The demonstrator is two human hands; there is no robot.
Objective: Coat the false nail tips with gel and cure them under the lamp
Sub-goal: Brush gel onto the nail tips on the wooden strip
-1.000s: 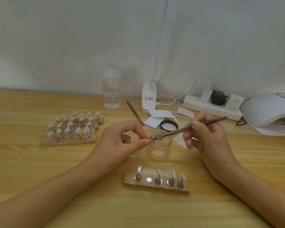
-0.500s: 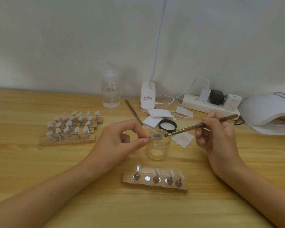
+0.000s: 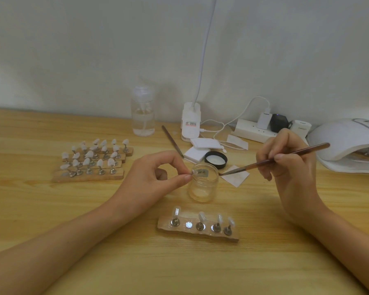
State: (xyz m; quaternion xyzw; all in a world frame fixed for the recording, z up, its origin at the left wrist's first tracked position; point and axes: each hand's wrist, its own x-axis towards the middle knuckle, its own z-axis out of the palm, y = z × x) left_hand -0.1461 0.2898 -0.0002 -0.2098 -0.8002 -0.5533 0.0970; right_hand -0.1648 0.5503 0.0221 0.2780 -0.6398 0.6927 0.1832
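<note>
Glass jar between left fingers pinching nail tip and right fingers gripping brush

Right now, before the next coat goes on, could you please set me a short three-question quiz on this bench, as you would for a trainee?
1. True or false: the tip of the brush is inside the jar.
2. Which spot on the near holder has no stand on it? A) far left B) second from left C) far right
3. Fill in: the left hand pinches a ____ at the jar's rim.

Key
1. False: the right hand holds it just right of the rim.
2. B
3. nail tip
</note>
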